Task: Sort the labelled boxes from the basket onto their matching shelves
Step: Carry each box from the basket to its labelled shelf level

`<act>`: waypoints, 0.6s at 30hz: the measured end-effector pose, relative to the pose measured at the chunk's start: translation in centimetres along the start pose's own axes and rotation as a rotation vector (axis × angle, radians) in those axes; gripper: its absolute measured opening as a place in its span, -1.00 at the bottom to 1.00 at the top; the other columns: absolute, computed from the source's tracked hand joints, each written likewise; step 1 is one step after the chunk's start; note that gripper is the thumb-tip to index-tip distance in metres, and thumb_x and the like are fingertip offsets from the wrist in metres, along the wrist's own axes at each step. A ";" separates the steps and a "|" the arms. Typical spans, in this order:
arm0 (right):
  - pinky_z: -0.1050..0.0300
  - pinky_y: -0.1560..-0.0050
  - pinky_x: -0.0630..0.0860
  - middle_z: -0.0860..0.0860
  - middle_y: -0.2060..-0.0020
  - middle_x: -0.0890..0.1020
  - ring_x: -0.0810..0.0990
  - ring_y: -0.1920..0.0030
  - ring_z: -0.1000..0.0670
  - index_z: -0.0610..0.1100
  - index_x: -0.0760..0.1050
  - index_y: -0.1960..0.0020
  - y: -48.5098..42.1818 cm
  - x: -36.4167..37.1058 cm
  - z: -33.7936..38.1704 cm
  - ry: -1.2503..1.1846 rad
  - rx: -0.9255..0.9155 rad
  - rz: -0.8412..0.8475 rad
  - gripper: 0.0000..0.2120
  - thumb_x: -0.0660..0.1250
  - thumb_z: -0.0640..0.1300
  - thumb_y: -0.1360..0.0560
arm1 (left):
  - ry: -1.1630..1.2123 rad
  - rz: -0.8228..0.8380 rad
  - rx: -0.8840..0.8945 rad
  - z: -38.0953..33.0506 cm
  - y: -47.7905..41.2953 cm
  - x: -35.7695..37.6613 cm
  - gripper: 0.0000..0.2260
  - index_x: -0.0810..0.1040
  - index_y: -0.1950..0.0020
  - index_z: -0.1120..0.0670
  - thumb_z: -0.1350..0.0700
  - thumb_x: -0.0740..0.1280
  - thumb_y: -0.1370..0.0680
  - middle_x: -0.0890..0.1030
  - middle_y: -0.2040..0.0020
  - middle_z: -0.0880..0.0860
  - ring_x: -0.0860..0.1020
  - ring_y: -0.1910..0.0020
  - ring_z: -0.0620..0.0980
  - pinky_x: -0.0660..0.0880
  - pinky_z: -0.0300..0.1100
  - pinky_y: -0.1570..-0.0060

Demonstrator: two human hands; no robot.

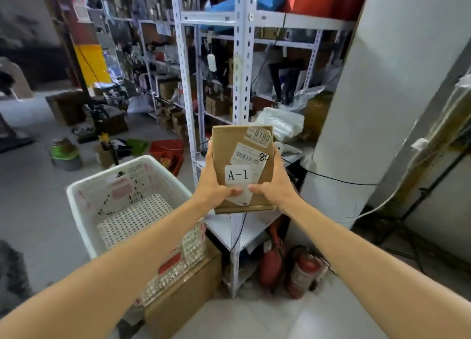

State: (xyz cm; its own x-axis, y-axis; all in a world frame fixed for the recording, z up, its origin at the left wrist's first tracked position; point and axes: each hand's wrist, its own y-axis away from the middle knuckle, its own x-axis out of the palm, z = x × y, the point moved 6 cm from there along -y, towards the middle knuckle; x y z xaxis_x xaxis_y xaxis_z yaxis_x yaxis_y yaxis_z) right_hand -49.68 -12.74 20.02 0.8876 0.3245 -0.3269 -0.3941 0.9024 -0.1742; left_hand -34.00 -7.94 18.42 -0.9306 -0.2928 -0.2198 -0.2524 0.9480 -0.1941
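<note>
Both hands grip a flat cardboard box (242, 160) in the air in front of the white metal shelving (240, 58). The left hand (212, 185) clasps its left edge, the right hand (276, 185) its right edge, thumbs pressed on the front near the bottom. A white label reading "A-1" (237, 175) faces the camera, below a barcode sticker. The white basket (84, 211) stands lower left on a cardboard carton (183, 303). Two red fire extinguishers (303, 269) sit beneath the shelving.
</note>
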 end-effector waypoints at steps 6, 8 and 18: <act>-0.02 -0.44 0.29 0.04 -0.35 0.40 0.35 -0.37 0.04 -0.01 -0.07 -0.57 2.4 -9.4 -1.6 0.061 0.021 -0.174 0.12 0.54 -0.40 -0.26 | 0.015 0.159 0.038 -3.2 -1.3 9.1 0.20 -0.13 -0.56 -0.12 0.22 0.62 -0.18 0.36 -0.40 -0.03 0.38 -0.36 -0.05 0.35 -0.07 -0.36; -0.07 -0.44 0.30 -0.01 -0.37 0.40 0.35 -0.38 0.01 -0.03 -0.08 -0.57 3.1 -12.4 -2.1 0.074 0.040 -0.244 0.12 0.53 -0.42 -0.26 | 0.037 0.215 0.054 -4.6 -2.1 12.2 0.16 -0.15 -0.57 -0.03 0.33 0.59 -0.24 0.35 -0.39 0.00 0.35 -0.34 -0.08 0.31 -0.17 -0.34; -0.22 -0.40 0.33 0.06 -0.34 0.43 0.36 -0.39 -0.04 0.08 -0.12 -0.57 7.9 -28.9 -4.1 0.142 0.202 -0.663 0.14 0.52 -0.42 -0.28 | 0.153 0.624 0.184 -11.2 -6.1 30.8 0.16 -0.20 -0.56 -0.12 0.40 0.53 -0.28 0.40 -0.35 0.01 0.39 -0.35 0.03 0.43 0.15 -0.28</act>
State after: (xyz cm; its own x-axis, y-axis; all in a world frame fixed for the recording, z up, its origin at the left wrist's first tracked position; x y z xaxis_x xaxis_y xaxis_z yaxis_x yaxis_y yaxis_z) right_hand -79.47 -16.12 24.32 0.8803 -0.3394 -0.3316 0.2830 0.9365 -0.2071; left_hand -64.08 -21.32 23.51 -0.9181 0.3373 -0.2083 0.3820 0.8932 -0.2373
